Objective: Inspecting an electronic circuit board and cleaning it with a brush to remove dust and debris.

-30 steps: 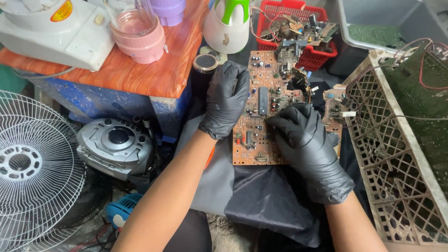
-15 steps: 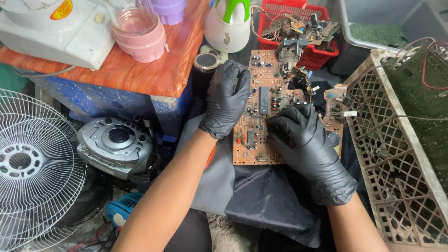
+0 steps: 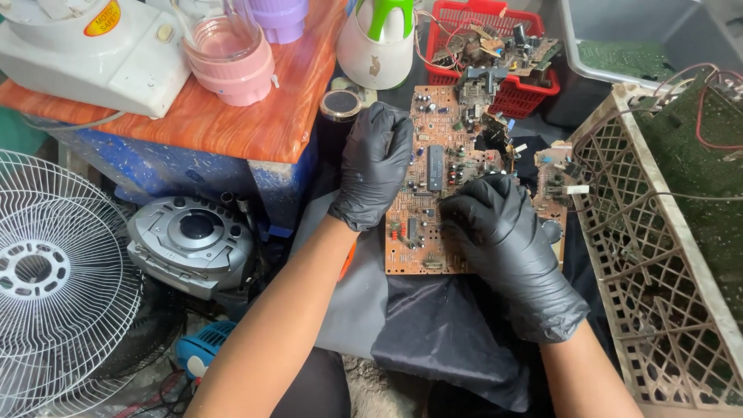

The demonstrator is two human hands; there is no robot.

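Two black-gloved hands working one brown circuit board (image 3: 433, 193), lying on dark cloth (image 3: 433, 333) across the lap. Far left: white fan grille (image 3: 46, 271), grey disc player (image 3: 193, 240), orange tabletop (image 3: 255, 116) carrying pink jar (image 3: 228, 54). Left hand (image 3: 375, 166) curling over board's left edge, gripping it. Right hand (image 3: 503, 240) pressing on board's middle, fingers bent; whether pinching a part, cannot tell. Many components standing in place; stripping seemingly early. Right: red basket (image 3: 534, 85) holding scrap boards, beige crate (image 3: 658, 255).

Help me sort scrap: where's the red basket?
The red basket sits top centre in the head view, just beyond the circuit board, beside the white jug.
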